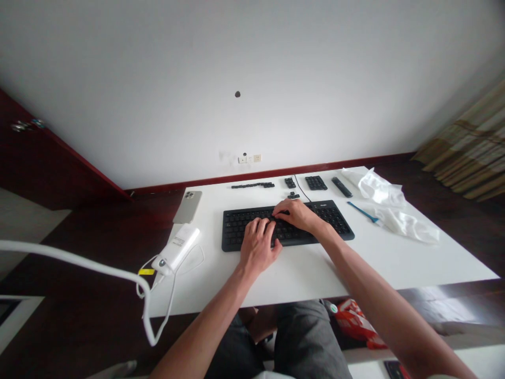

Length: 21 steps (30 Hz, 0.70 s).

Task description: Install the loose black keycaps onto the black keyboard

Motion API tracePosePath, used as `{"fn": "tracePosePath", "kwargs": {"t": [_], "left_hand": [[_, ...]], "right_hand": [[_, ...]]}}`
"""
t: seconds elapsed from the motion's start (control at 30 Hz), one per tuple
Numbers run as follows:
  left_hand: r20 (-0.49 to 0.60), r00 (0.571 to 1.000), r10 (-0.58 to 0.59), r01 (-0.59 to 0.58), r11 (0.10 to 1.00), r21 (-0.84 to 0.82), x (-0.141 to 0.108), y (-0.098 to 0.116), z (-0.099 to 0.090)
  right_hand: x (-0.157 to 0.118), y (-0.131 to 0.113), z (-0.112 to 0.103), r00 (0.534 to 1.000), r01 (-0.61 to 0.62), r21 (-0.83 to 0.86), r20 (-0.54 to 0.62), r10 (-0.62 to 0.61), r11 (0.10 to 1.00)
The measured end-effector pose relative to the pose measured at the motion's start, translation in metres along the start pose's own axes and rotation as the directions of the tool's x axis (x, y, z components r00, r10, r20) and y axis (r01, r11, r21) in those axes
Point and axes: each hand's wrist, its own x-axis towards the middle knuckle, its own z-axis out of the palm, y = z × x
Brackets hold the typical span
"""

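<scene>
A black keyboard lies on the white table in front of me. My left hand rests over its left-middle part, fingers lying on the keys and thumb apart near the front edge. Just right of it, my right hand reaches across the upper middle keys, its fingers bent and brought together at the tips. Whatever is between those fingertips is too small to make out. Behind the keyboard are loose black keycaps: a long row, a small group, an arrow-key cluster and a number-pad block.
To the right lie a black stick-shaped object, a blue tool and crumpled clear plastic. On the left are a phone and a white power bank with a cable crossing the foreground. A wall stands behind.
</scene>
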Motion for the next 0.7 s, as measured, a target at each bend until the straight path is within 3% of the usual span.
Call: {"fn": "tracePosePath", "kwargs": {"t": [0.13, 0.33, 0.57, 0.7], "left_hand": [[0.0, 1.0, 0.002, -0.002, 1.0, 0.003, 0.0, 0.0, 0.0], [0.0, 1.0, 0.012, -0.012, 1.0, 0.023, 0.0, 0.0, 0.0], [0.053, 0.996, 0.071, -0.075, 0.995, 0.067, 0.003, 0.0, 0.003], [0.094, 0.992, 0.081, -0.088, 0.993, 0.074, 0.006, -0.001, 0.003]], "right_hand": [[0.0, -0.002, -0.001, 1.0, -0.007, 0.023, 0.005, 0.007, 1.0], [-0.004, -0.003, -0.007, 0.992, -0.127, 0.068, -0.017, 0.128, 0.99], [-0.007, 0.003, -0.014, 0.949, -0.24, 0.107, -0.183, 0.256, 0.965], [-0.009, 0.005, -0.014, 0.931, -0.27, 0.146, -0.214, 0.296, 0.952]]}}
